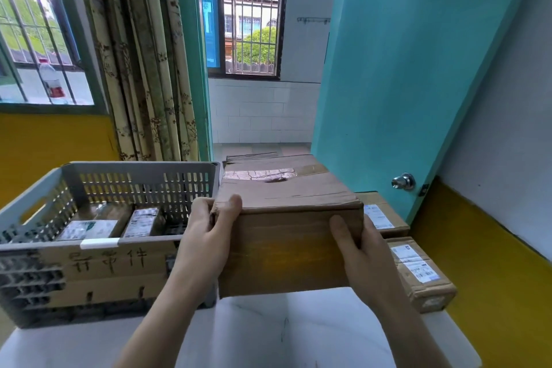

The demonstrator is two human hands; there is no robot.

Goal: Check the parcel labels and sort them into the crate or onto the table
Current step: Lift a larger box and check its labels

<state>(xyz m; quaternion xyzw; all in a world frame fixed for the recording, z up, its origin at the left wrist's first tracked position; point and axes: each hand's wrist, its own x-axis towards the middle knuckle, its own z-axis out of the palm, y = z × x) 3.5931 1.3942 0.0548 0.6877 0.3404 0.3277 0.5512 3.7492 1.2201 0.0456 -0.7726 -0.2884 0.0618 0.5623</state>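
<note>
**A:** You hold the large, creased brown cardboard box with the taped top (288,218) between both hands, raised above the white tabletop (268,331), just right of the grey perforated plastic crate (140,179). What worries me is that no label shows on the faces turned to you. If you sort it now, you may send it the wrong way, I judge

**B:** And the grip?

**A:** Your left hand (206,236) wraps the near left corner, thumb on the top edge and the other fingers curled round the side. Your right hand (364,251) presses the near right corner, thumb flat on the front face; its other fingers go behind the side, so I cannot tell how they lie. Both hands are clamped on the box, none spread free

**B:** So what could slip?

**A:** You grip only the near corners, so the far end may well dip when you turn the box to find its label. It could then strike the crate's rim or drop onto the two small brown cardboard parcels with white labels (418,272) lying just beside it on the right. The crate already holds labelled parcels (89,228), so a box this large may not sit flat in there
</note>
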